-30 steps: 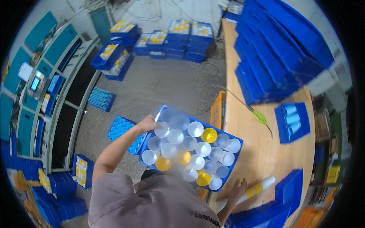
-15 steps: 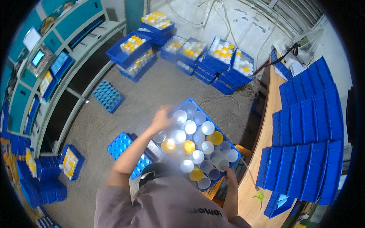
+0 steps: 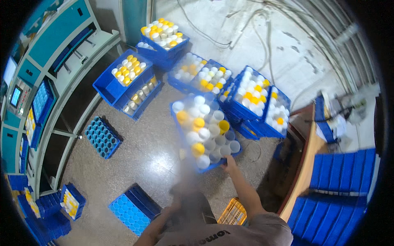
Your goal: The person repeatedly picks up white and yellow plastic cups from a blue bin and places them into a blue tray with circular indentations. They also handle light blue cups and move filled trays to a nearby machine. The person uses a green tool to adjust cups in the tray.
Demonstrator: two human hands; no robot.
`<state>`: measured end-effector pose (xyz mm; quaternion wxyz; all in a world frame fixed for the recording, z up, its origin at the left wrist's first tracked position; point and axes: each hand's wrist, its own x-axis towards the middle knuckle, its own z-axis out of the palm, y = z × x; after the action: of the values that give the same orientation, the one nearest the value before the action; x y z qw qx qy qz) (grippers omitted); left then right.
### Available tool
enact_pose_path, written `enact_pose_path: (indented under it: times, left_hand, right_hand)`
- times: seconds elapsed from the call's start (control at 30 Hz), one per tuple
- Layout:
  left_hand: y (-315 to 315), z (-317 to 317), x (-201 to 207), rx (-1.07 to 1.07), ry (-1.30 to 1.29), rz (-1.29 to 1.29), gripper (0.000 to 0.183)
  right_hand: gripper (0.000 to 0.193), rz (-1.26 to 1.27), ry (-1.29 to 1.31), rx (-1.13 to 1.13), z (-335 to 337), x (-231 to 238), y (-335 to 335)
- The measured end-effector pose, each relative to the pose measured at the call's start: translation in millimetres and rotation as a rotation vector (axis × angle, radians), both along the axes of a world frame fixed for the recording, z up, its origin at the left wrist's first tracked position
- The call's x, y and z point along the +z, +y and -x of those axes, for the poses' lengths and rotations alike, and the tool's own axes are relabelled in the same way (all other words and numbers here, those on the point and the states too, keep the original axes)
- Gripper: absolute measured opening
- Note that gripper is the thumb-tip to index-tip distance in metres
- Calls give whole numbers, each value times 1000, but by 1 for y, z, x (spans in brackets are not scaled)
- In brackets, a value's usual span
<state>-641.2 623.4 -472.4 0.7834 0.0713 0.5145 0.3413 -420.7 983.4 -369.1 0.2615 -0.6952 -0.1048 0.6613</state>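
Observation:
A blue plastic crate (image 3: 211,167) filled with open-ended, cup-like tubes (image 3: 204,134), white, translucent and yellow, is held out in front of me, tilted slightly. My right hand (image 3: 230,163) grips its near right corner, fingers mostly hidden beneath the rim. Along the left side, my left hand (image 3: 183,154) is smeared by motion; it lies against the crate's edge, its fingers indistinct. Just beyond the held crate stand several blue crates (image 3: 242,117) with similar white and yellow tubes, stacked by the wall.
A teal-and-grey machine (image 3: 59,67) curves along the left. Blue trays with light-blue round cells (image 3: 130,214) and dark cells (image 3: 102,137) lie on the floor. A yellow basket (image 3: 232,212) sits near my right arm. Blue bins (image 3: 328,213) line the wooden bench (image 3: 298,182) at right.
The held crate has moved away from my body, toward the stacks by the wall. My view has shifted, and the yellow basket below now shows more fully. Both hands have travelled with the crate.

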Motion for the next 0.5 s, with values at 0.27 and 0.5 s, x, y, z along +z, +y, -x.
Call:
enact_pose_path:
  times: [0.27,0.5]
  left_hand:
    - [94,44,124,-694,366,-67,53]
    - [133,87,136,-588,417,44,51]
  right_hand:
    - [36,-104,215,-175,135,-175,361]
    - [55,-304,225,-487,177,-262,470]
